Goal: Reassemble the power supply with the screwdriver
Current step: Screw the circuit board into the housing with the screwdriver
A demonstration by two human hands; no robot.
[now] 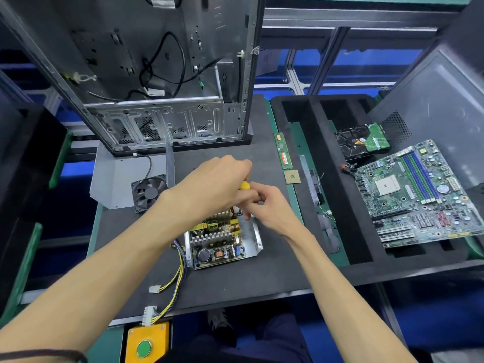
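My left hand [220,187] wraps yellow screwdriver [245,185] handle, fingers clamped round it. My right hand [264,205] pinches lower down, apparently at shaft; exact hold unclear. Power supply [222,239] sits open, centre of frame on tabletop [225,286], cover off, board exposed. Risks, as I judge: tip slips off screw, gouges board; screw drops among heatsinks. Hidden: tip, screw, far corner of supply under my hands. Fan [148,192] and loose cover [117,176] left of centre.

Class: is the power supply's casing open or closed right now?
Open: the power supply has no cover on, and its circuit board, heatsinks and coils show.
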